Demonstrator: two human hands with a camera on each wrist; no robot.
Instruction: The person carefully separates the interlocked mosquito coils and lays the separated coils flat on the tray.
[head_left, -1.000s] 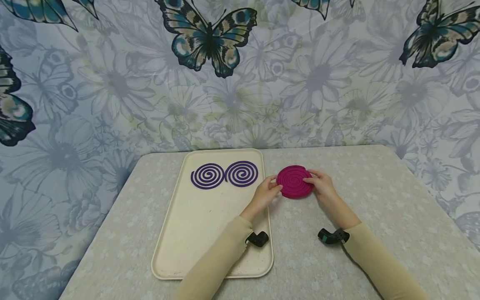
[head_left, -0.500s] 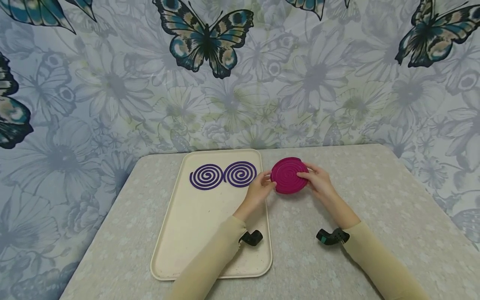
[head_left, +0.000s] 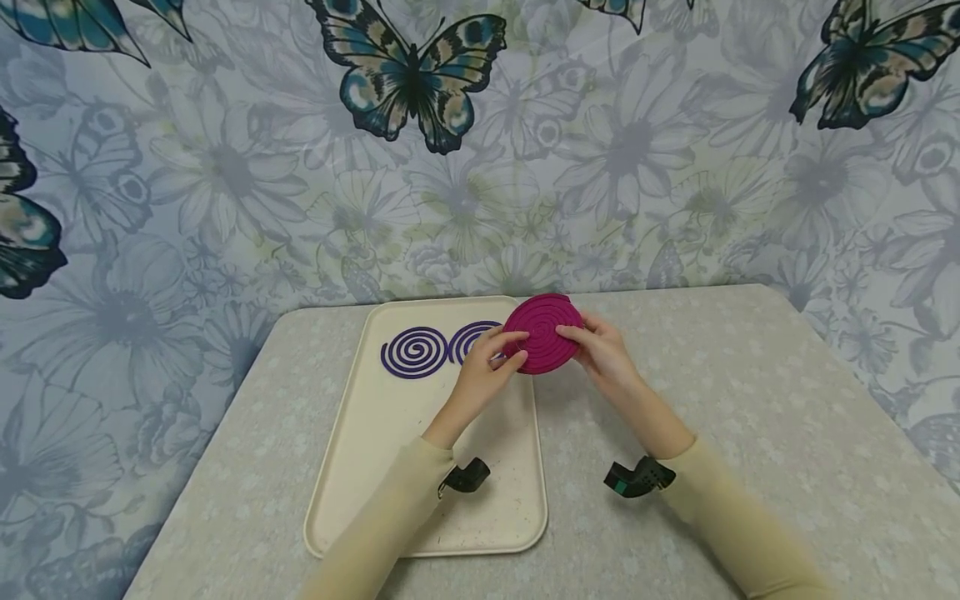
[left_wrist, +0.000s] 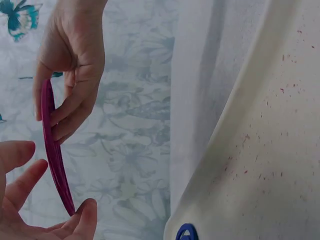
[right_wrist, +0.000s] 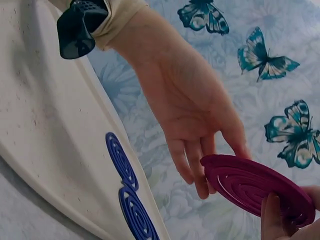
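A flat magenta spiral coil (head_left: 551, 333) is held up over the tray's far right edge and the table beside it. My right hand (head_left: 611, 358) pinches its right side, thumb on the face and fingers behind; the left wrist view shows this pinch on the coil's (left_wrist: 56, 150) rim. At the opposite edge, my left hand (head_left: 480, 379) touches the coil with loosely extended fingers. In the right wrist view, the left hand's (right_wrist: 185, 100) fingers look relaxed beside the rim. Two purple spirals lie on the tray: the left one (head_left: 414, 352) is fully visible, the right one (head_left: 465, 340) partly hidden.
The cream tray (head_left: 420, 500) has a raised rim and stands on a patterned grey tablecloth (head_left: 735, 375). Small reddish specks (left_wrist: 247, 137) dot the tray's surface. A floral wall covering with butterflies (head_left: 412, 83) rises behind the table.
Both hands have carried the magenta coil left and upward, from the table beside the tray to over its edge. The left hand's fingers have shifted onto the coil's face. The right purple spiral became partly covered.
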